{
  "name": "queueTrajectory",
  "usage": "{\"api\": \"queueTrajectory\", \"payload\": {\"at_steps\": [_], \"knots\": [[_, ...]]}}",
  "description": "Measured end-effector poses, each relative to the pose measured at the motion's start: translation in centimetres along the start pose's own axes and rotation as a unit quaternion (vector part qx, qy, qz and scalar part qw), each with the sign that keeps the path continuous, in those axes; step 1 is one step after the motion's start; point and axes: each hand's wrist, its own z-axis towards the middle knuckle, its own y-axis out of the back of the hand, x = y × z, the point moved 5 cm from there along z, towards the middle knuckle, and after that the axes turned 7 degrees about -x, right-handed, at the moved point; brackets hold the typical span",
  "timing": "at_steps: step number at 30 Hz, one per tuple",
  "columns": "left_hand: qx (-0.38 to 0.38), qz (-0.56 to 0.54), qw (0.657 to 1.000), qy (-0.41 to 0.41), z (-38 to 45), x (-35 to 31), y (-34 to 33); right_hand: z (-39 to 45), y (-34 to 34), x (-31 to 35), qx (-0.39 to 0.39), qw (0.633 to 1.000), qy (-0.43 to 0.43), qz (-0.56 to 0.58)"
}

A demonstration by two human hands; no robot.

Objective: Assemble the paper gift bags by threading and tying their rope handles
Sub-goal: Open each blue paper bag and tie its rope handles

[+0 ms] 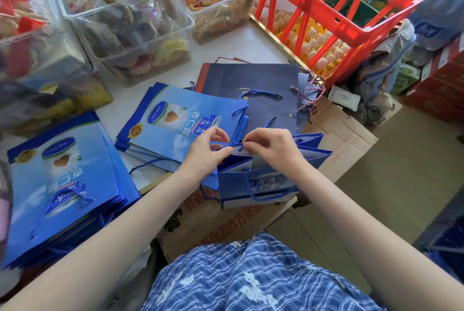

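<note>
Two bag stacks [62, 185] flank cardboard boxes [341, 132].

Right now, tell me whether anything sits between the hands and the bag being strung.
Nothing visible does. Both hands are already at the top edge of the opened bag: the left hand and the right hand pinch the blue rope there, with no other thing between grip and bag.
</note>
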Motion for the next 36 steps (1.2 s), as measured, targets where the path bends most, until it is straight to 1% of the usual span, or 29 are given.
{"api": "queueTrajectory", "payload": {"at_steps": [2,3,4,5,6,8,9,10,12,14,16,17,18,20,21,25,27,30,32,34,36], "knots": [[0.007,0.066,0.997,-0.026,-0.1,-0.2,0.0,-0.2,0.2,-0.1,-0.003,0.998,-0.033,0.059],[0.015,0.118,0.992,-0.038,0.0,-0.3,-0.2,-0.2,0.4,-0.1,-0.008,0.995,-0.047,0.09],[0.026,0.167,0.985,-0.042,0.1,-0.5,-0.3,-0.2,0.5,-0.1,-0.014,0.991,-0.057,0.118],[0.036,0.192,0.98,-0.031,0.3,-0.6,-0.5,-0.1,0.7,0.1,-0.018,0.988,-0.062,0.139],[0.043,0.185,0.982,-0.001,0.4,-0.7,-0.6,-0.1,0.9,0.2,-0.016,0.985,-0.063,0.158],[0.054,0.1,0.988,0.108,0.3,-0.8,-0.8,-0.4,1.1,0.5,0.007,0.979,-0.064,0.195],[0.044,0.058,0.986,0.147,0.4,-0.9,-0.8,-0.5,1.1,0.7,0.025,0.976,-0.063,0.205],[0.032,0.035,0.986,0.161,0.5,-1.0,-1.0,-0.7,0.9,0.8,0.046,0.976,-0.06,0.204],[0.017,0.007,0.988,0.155,0.6,-1.3,-1.5,-1.0,0.6,1.0,0.085,0.98,-0.055,0.173],[0.002,-0.035,0.99,0.138,0.5,-1.3,-1.9,-1.1,0.7,0.7,0.087,0.981,-0.077,0.159],[-0.012,-0.073,0.991,0.111,0.5,-1.1,-2.0,-0.8,1.1,0.2,0.061,0.983,-0.099,0.145],[-0.024,-0.061,0.995,0.077,0.4,-1.1,-1.8,-0.6,1.3,0.1,0.055,0.985,-0.103,0.13],[-0.039,-0.02,0.999,0.026,0.4,-1.1,-1.6,-0.4,1.3,0.0,0.054,0.987,-0.105,0.11],[-0.053,0.055,0.994,-0.079,0.3,-1.5,-1.3,0.0,1.0,0.0,0.052,0.989,-0.113,0.073],[-0.051,0.075,0.989,-0.116,0.1,-1.7,-1.1,0.2,0.9,0.2,0.051,0.989,-0.123,0.069],[-0.049,0.131,0.966,-0.218,-0.5,-2.0,-0.6,0.7,0.1,0.1,0.049,0.98,-0.176,0.081],[-0.042,0.142,0.958,-0.247,-0.7,-1.8,-0.3,0.7,-0.3,0.1,0.048,0.978,-0.19,0.077],[-0.023,0.16,0.944,-0.288,-0.8,-1.9,0.0,0.6,-0.3,0.1,0.032,0.979,-0.188,0.071],[-0.012,0.176,0.934,-0.31,-0.9,-2.2,0.0,0.6,-0.4,0.2,0.05,0.982,-0.171,0.06],[-0.017,0.167,0.938,-0.304,-0.6,-2.4,0.2,0.4,-0.4,0.5,0.082,0.981,-0.16,0.067],[-0.035,0.146,0.946,-0.287,-0.3,-2.5,0.3,0.2,-0.3,0.7,0.087,0.978,-0.167,0.092]]}}
